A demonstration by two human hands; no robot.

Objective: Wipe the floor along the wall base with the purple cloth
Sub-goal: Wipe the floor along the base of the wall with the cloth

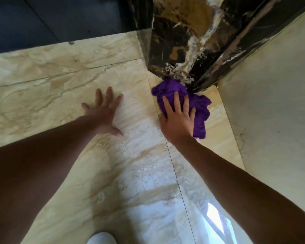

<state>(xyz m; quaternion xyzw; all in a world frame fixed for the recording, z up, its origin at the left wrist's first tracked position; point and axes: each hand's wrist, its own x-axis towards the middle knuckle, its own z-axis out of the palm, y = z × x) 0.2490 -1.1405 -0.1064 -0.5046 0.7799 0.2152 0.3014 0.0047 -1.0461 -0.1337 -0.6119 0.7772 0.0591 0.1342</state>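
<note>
You're pressing your right hand [179, 118] flat on the purple cloth [199, 106], bunched vs. the dark wall base [192, 55] just ahead, left hand [104, 111] bracing open on floor [60, 85].

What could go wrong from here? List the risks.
1. The purple cloth is bunched, not flat, so the right hand may skip the seam under the dark marble corner.
2. The glossy floor tile might be slick; the bracing left hand could slide.
</note>
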